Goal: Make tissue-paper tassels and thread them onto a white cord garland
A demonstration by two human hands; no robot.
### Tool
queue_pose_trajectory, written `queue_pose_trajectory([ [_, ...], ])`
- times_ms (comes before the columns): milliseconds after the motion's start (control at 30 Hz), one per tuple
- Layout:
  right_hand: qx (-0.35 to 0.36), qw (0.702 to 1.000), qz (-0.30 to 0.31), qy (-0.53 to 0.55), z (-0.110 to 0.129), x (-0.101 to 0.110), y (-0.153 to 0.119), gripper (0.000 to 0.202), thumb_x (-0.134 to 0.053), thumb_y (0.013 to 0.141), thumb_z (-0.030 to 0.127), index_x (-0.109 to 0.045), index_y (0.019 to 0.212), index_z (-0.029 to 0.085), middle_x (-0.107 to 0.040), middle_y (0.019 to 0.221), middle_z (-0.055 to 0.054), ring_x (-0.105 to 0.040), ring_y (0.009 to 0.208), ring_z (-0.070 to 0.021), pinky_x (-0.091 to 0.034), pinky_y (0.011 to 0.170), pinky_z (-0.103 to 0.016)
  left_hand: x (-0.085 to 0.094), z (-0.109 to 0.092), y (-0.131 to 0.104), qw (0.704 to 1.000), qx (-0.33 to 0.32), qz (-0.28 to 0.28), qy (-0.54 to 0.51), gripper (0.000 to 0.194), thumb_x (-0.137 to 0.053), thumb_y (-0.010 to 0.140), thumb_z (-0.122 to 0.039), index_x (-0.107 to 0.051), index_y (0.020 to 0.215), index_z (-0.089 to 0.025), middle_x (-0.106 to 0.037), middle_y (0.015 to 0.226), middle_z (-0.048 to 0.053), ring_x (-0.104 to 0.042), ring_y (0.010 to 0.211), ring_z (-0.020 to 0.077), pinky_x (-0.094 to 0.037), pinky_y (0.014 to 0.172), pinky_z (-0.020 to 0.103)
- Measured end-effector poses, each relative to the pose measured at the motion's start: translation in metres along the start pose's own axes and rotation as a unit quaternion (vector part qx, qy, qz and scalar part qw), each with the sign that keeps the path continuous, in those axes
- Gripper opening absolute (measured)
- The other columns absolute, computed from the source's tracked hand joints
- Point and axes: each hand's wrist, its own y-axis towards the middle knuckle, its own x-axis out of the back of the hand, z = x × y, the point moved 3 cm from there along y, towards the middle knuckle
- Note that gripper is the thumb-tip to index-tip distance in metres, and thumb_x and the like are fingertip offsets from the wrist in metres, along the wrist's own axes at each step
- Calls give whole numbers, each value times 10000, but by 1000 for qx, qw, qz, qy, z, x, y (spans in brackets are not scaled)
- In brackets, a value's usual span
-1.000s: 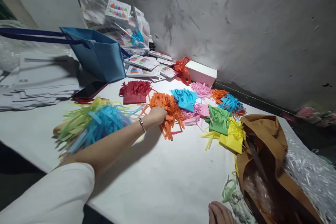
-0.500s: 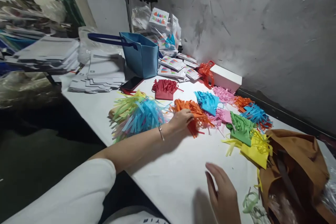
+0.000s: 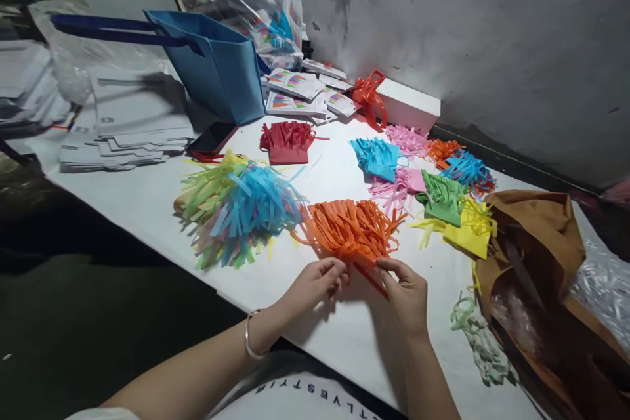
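An orange fringed paper bundle (image 3: 352,226) is held just above the white table, its fringe pointing away from me. My right hand (image 3: 407,289) pinches its near right edge between thumb and fingers. At the near left edge, my left hand (image 3: 322,282) has its fingers curled together, also pinching the bundle. A thin red-orange strip hangs below it between the hands. To the left lies a pile of blue, yellow and green tassels (image 3: 246,207). A dark red fringed bundle (image 3: 289,143) lies farther back.
Blue (image 3: 377,157), green (image 3: 444,198) and yellow (image 3: 470,233) bundles lie right of centre. A brown bag (image 3: 531,223) covers the right side. At the back stand a blue tote (image 3: 221,72) and white packets (image 3: 295,84); paper stacks (image 3: 140,111) lie left.
The orange bundle has come nearer, off the others. My left hand has drawn back towards me with it, and my right hand has moved up to its edge. The view has shifted closer.
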Motion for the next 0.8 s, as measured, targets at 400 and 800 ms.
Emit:
queue_pose_trajectory([
  [400,-10,998,63,-12,-17,-2,-29,239,-630,751,206,-703,979,200,-696,888,-36,-651,805,-189,-563,778,-343,-24,16,9,961,72,8,-268,414,-674,844,-522,-636,780,-115,-635,645,23,-559,504,100,-536,501,223],
  [800,136,959,81,-233,18,-33,-29,395,-504,921,258,-538,1305,171,-687,1057,-99,-639,953,-241,-516,858,-406,-25,21,5,974,34,8,-224,443,-722,791,-546,-595,739,-125,-645,642,20,-591,549,101,-495,550,209],
])
